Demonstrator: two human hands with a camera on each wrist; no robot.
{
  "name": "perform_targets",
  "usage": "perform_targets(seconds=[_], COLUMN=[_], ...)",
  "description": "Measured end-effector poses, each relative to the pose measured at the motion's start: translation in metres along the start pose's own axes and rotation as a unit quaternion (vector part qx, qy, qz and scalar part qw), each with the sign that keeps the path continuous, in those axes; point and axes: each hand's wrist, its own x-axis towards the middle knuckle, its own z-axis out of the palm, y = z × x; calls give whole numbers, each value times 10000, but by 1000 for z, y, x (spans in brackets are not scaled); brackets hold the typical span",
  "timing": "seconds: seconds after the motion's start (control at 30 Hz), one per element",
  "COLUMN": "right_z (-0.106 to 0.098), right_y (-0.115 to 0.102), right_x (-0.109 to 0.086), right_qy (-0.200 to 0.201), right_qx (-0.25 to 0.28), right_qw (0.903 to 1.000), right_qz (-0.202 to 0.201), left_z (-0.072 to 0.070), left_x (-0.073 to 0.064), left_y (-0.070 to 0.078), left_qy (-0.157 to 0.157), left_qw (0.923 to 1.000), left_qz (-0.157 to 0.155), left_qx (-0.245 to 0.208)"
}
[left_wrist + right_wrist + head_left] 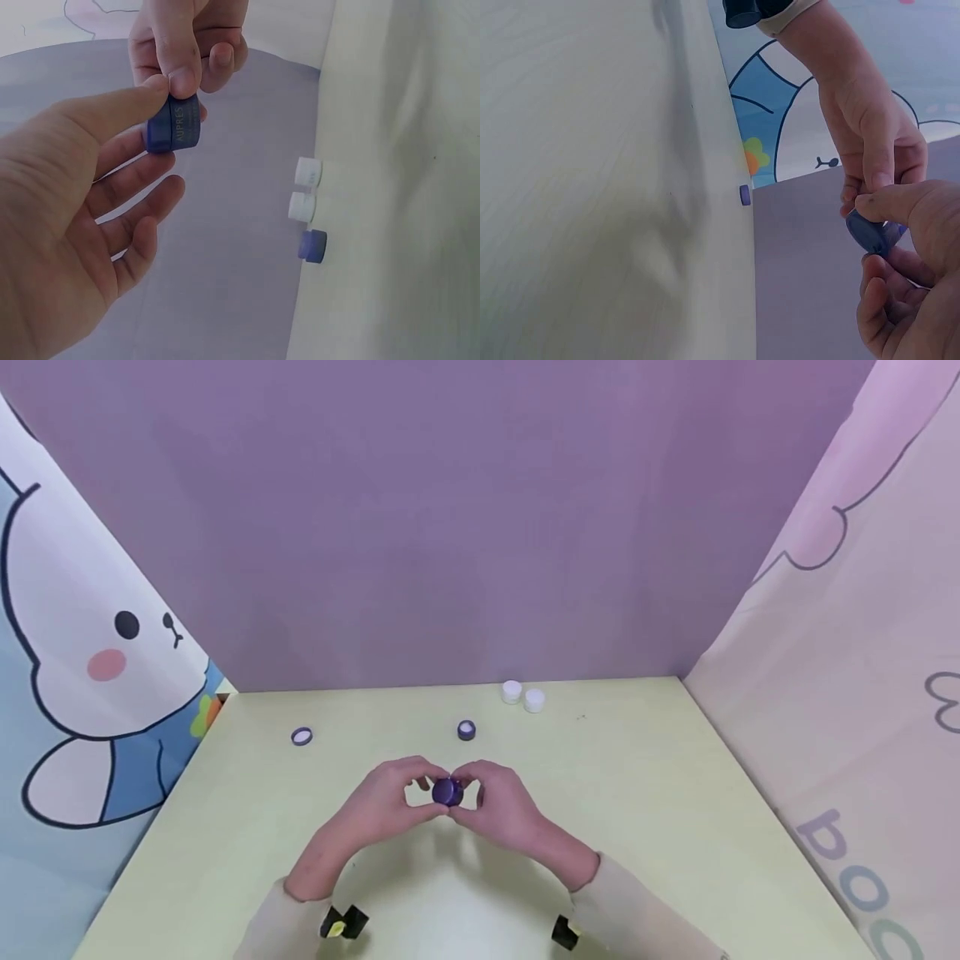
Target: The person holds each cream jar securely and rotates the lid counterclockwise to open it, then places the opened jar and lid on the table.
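Observation:
Between both hands, raised over the table, is a small dark blue-purple cosmetic jar (447, 792); AUPRES lettering shows on its side in the left wrist view. My left hand (393, 795) pinches it from the left with thumb and fingertips. From the right, my right hand (498, 803) pinches it as well, and the two thumbs nearly meet. In the left wrist view, a seam line crosses the jar (174, 126), with the left fingers on the plain section and the right thumb by the lettered section. Fingers cover part of the jar in the right wrist view.
On the pale table (637, 777), a small purple jar (467, 730) stands beyond the hands. Two white round pieces (512, 692) sit by the back edge. Farther left lies a purple ring-shaped lid (302, 737). A purple panel (465, 527) and printed side curtains (810, 693) surround the table.

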Motion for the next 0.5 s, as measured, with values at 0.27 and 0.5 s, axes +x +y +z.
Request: perform_targets(seconds=[0.27,0.5], right_z=[-7,-15], right_y=[-3,2], right_x=[1,3], right_qy=[-324,-948], right_qx=[129,253], right_qw=[9988,9922], right_qz=[-345,-766], left_z=[-6,-7], left_x=[-1,-1], left_y=[2,3], left_qy=[-5,-82], left_qw=[9996,9986], left_qz=[259,371], left_qx=[-142,-371])
